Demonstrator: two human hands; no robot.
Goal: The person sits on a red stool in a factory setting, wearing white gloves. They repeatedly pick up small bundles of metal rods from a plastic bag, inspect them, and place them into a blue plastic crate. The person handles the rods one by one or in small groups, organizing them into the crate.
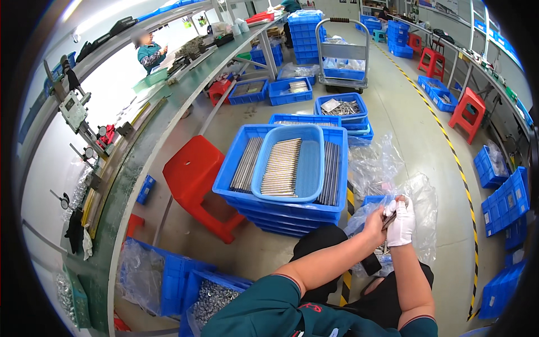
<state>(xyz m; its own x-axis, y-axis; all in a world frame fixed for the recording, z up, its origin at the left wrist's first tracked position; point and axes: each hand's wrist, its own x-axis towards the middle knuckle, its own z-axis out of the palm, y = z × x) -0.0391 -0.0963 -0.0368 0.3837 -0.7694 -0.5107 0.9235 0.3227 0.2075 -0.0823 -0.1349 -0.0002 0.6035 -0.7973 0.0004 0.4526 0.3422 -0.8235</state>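
My bare left hand (374,223) and my right hand (402,222) in a white glove meet low on the right, both closed around slim metal rods (387,221). Fingers cover most of them, so I cannot tell how many there are. Beneath my hands, more metal pieces (383,248) lie in clear plastic sheeting (422,216), beside part of a blue bin (373,199). To the left, a light-blue basket (318,163) with a neat row of metal rods (282,168) rests on a stack of blue crates (247,201). Similar rods fill the top crate on either side of the basket.
A red stool (193,168) stands between the crates and the green workbench (140,168). Near my left elbow is a bin of small metal parts (210,297). A hand trolley (343,53) is farther up the aisle. Someone in green (149,53) works across the bench.
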